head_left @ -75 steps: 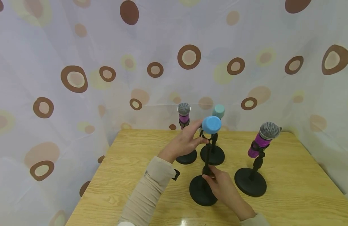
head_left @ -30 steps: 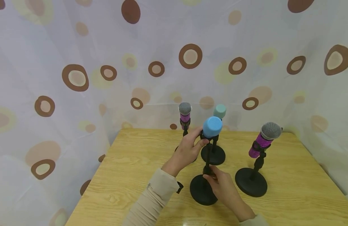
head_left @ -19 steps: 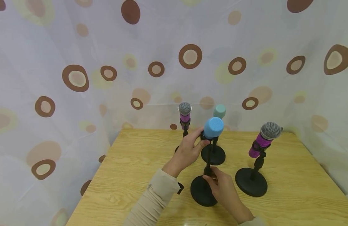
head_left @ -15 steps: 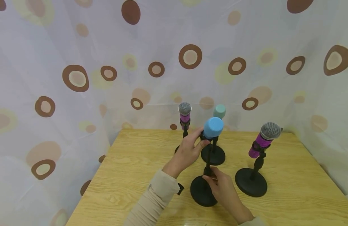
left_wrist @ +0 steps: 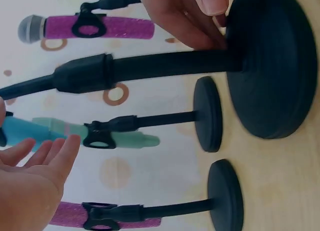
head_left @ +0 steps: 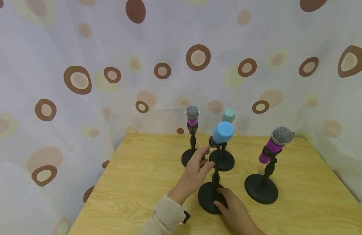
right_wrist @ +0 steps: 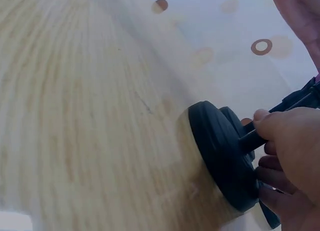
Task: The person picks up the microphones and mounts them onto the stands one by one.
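Observation:
A blue-headed microphone (head_left: 223, 132) sits tilted in the clip of the front black microphone stand (head_left: 216, 178), which stands upright on its round base. My left hand (head_left: 192, 174) is beside the pole, below the clip, with fingers spread and holding nothing. In the left wrist view its fingertips (left_wrist: 72, 143) overlap the blue microphone body (left_wrist: 22, 131). Low on the same stand, my right hand (head_left: 235, 212) has its fingers curled about the foot of the pole, just over the base. The right wrist view shows its thumb against the pole (right_wrist: 252, 140).
Behind stand a purple microphone (head_left: 192, 122) and a mint-green microphone (head_left: 228, 115), each on a black stand. Another purple microphone (head_left: 270, 148) is on a stand to the right. All are on a wooden table (head_left: 140, 182) before a spotted curtain (head_left: 169, 32).
My left hand has let go of the clip area below the blue microphone and moved down. My right hand has slid from the pole's knob down to the base. The microphone tilts slightly more rightward.

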Demonstrator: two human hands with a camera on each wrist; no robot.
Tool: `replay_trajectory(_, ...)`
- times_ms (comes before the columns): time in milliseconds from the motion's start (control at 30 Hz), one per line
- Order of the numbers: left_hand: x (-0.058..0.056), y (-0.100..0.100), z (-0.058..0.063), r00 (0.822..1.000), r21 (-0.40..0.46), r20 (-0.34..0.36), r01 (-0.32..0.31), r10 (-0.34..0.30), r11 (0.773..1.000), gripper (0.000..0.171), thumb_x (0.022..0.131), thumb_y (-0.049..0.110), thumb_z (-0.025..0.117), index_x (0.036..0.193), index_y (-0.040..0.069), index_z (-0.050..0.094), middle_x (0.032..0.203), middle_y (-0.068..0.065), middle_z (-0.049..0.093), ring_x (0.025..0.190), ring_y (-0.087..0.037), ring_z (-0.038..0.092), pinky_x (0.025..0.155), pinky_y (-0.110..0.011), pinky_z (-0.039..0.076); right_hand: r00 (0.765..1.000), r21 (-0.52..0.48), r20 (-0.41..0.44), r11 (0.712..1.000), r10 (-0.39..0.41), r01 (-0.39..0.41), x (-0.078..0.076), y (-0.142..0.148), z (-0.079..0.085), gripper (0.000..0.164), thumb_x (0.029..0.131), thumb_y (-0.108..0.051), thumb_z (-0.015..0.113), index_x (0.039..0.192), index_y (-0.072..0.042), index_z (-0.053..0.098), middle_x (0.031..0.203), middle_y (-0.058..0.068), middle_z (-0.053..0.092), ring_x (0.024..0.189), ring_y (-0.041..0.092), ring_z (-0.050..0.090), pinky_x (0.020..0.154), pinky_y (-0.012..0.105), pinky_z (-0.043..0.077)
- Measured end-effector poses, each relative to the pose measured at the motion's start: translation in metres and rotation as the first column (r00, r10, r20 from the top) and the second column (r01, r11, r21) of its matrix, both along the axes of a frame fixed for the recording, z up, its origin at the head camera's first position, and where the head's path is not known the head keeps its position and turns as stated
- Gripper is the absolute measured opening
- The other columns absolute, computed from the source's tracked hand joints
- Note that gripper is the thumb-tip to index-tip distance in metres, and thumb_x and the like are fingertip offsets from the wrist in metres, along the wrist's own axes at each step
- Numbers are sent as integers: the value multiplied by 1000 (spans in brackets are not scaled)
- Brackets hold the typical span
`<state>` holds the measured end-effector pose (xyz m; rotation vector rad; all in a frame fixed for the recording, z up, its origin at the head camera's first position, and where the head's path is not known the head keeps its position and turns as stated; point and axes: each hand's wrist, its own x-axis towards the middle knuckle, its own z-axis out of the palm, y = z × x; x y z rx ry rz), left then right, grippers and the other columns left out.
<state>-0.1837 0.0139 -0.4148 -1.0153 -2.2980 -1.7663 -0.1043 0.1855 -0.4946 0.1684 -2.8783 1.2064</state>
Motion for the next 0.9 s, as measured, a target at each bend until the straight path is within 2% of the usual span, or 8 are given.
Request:
replay_trajectory(133, 8, 4, -11, 998, -31, 48, 45, -44, 998, 41, 104, 23, 52, 142, 8, 47, 144, -10, 50, 135, -25, 49, 107, -31, 48, 999, 86, -26, 996, 36, -34, 5, 1, -14, 41, 92, -24, 71, 126, -4, 62, 144, 14, 51, 132, 37, 52, 105, 53, 46)
replay_trajectory(267, 16, 10, -17, 994, -71, 80, 79, -74, 994, 34, 102, 29, 55, 130, 12, 58, 130, -7, 63, 123, -15, 60, 104, -26, 49, 999, 145, -22, 989, 41, -38, 9, 0, -21, 47, 91, -26, 73, 130, -5, 59, 151, 13, 45, 135, 36, 50, 104, 51, 47)
replay_trajectory(433, 19, 16, -23, 998, -65, 63, 20, -16, 998, 24, 96, 25, 64, 117, 13, 64, 116, -4, 70, 109, -6, 65, 101, -25, 51, 999, 141, 8, 989, 36, -37, 10, -3, -23, 62, 89, -30, 74, 138, -1, 52, 156, 15, 38, 138, 37, 46, 105, 53, 46)
replay_trajectory(567, 20, 18, -29, 996, -75, 85, -14, 21, 997, 17, 94, 18, 66, 111, 13, 66, 113, -4, 71, 106, -4, 66, 95, -19, 53, 999, 172, 5, 984, 52, -52, 10, -5, -27, 75, 86, -34, 76, 145, 1, 45, 158, 16, 34, 140, 38, 43, 105, 52, 47)
replay_trajectory(733, 18, 21, -33, 993, -87, 108, -46, 55, 995, 17, 94, 15, 66, 111, 13, 66, 113, -1, 71, 107, -4, 66, 93, -19, 53, 995, 213, -73, 976, 66, -50, 7, -5, -24, 73, 85, -29, 77, 143, 3, 47, 156, 16, 37, 137, 37, 47, 102, 49, 49)
replay_trajectory(900, 14, 21, -33, 992, -122, 103, -56, 69, 991, 12, 96, 18, 63, 107, 20, 67, 106, 6, 71, 100, -2, 64, 92, -22, 53, 995, 220, -66, 974, 74, -58, 5, -3, -23, 72, 85, -28, 77, 143, 3, 47, 157, 16, 37, 136, 36, 48, 101, 48, 50)
